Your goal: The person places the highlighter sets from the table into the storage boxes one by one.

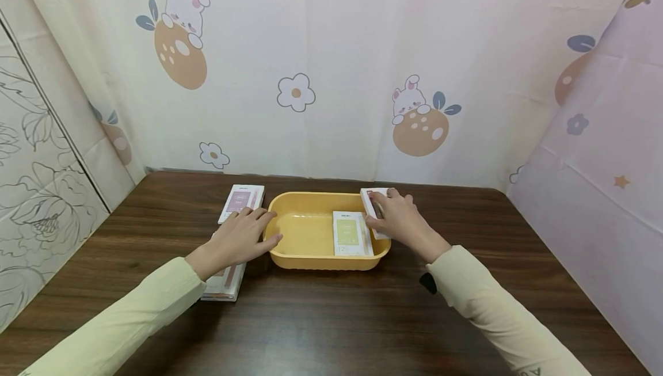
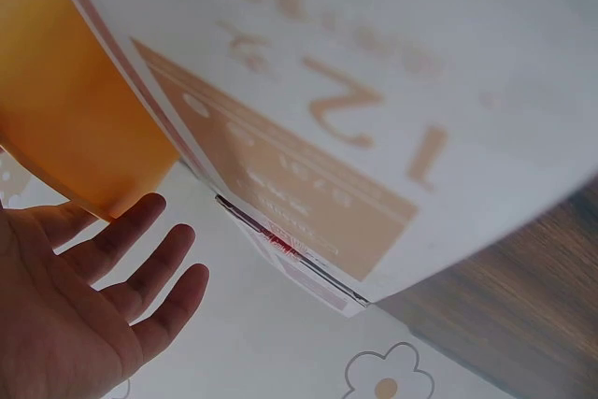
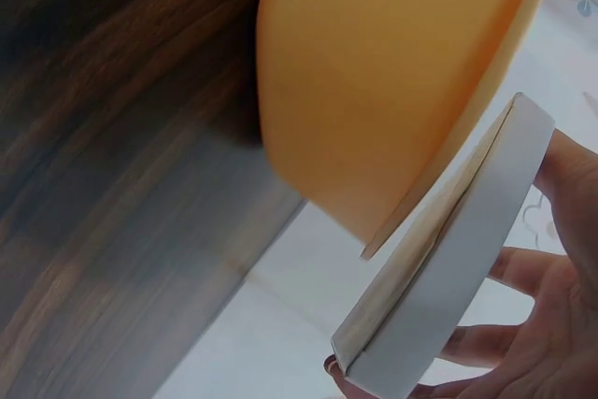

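A yellow plastic tray (image 1: pixel 303 262) stands on the table. Inside its right half lies a white box with a green label (image 1: pixel 348 235). My right hand (image 1: pixel 401 217) grips another flat white box (image 3: pixel 467 259) by its edges, holding it tilted over the tray's right rim. My left hand (image 1: pixel 235 240) is at the tray's left rim, fingers spread and loosely bent, holding nothing; whether it touches the rim I cannot tell. Under the left wrist, partly hidden, is a stack of white boxes (image 1: pixel 224 291). A tan-labelled box marked 12 (image 2: pixel 280 137) looms close in the left wrist view.
Beyond my left hand, left of the tray, lies a white box with a purple label (image 1: pixel 242 200). The dark wood table (image 1: pixel 331 324) ends at a pale printed curtain (image 1: pixel 342 134) behind the tray. A small black object (image 1: pixel 427 283) shows beside the right cuff.
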A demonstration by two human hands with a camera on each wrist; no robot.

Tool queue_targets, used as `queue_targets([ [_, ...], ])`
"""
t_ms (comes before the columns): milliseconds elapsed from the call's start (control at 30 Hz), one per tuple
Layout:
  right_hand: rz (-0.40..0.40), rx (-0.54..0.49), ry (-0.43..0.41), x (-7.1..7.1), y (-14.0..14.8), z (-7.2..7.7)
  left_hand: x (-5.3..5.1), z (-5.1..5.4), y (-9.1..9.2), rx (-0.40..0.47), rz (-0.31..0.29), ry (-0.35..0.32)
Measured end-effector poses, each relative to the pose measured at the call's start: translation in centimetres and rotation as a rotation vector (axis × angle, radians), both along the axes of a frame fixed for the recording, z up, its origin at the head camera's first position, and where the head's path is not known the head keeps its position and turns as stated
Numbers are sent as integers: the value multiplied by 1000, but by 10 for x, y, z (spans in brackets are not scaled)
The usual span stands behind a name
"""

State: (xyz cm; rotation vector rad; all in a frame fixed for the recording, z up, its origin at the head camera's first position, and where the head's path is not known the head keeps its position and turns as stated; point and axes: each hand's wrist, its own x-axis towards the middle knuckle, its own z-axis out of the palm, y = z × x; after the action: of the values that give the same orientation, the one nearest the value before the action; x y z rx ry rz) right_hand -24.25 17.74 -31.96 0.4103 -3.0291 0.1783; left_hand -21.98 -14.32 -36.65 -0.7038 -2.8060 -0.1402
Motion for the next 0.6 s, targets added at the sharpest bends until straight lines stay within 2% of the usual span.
queue_targets([
  [600,50,14,-13,13,-34,-3,0,1,0,1,1,-10],
])
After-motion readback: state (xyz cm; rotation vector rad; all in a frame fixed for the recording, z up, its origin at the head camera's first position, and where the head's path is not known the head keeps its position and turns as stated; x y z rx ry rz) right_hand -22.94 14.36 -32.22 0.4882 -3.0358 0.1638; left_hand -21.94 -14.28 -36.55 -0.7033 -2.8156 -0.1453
